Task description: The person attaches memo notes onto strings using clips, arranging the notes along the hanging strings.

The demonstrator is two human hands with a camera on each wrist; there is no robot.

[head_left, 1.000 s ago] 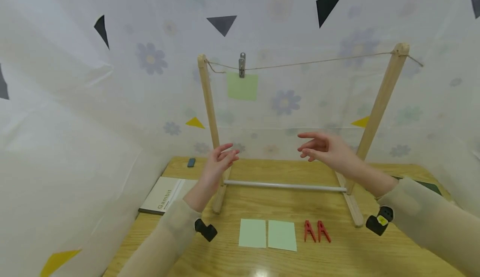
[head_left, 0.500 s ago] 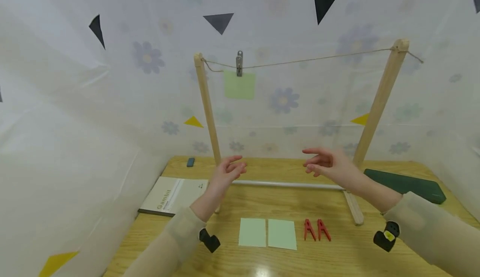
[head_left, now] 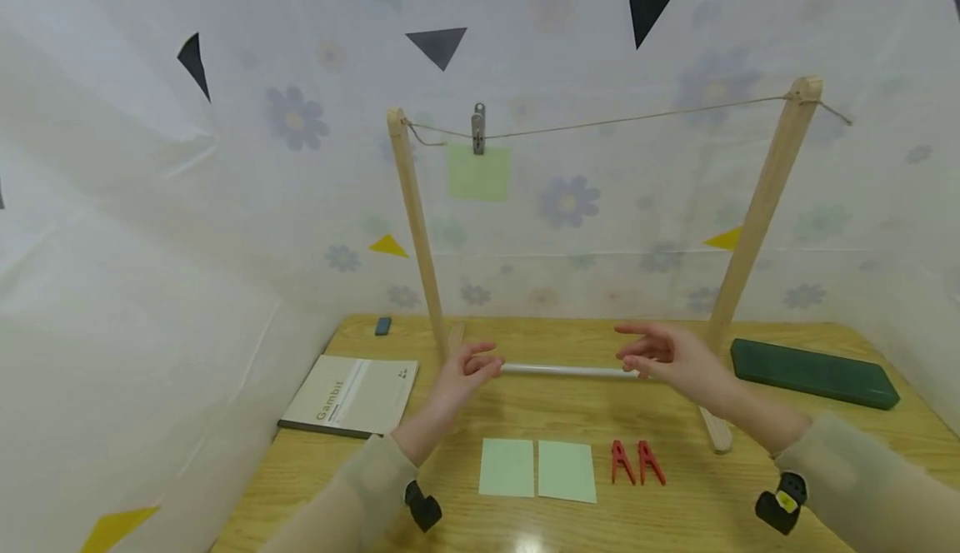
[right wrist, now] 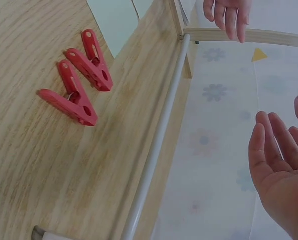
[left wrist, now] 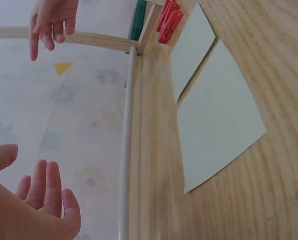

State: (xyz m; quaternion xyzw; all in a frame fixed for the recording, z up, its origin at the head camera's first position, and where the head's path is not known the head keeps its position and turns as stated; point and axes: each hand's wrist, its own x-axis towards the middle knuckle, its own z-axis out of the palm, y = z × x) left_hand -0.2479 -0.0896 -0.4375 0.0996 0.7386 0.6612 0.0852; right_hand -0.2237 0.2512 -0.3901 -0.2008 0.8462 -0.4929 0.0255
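Note:
My left hand hovers over the table with loosely bent fingers and holds nothing. Level with it on the right, my right hand is likewise bare, its fingers relaxed and pointing left. Below and between them lie two pale green paper squares, side by side. Just right of the papers are two red clothespins, lying flat with their handles spread. Farther back, a grey metal clip pins a green note to a string. In the head view both hands overlap the white rod.
Two wooden posts hold up the string, joined low down by a white rod. A notebook lies at the left, a dark green case at the right. A small blue-grey block sits at the back left.
Both hands have come down from higher in front of the rack and shifted slightly right. The papers, clothespins and hanging note stay as they were. The green case is now fully uncovered.

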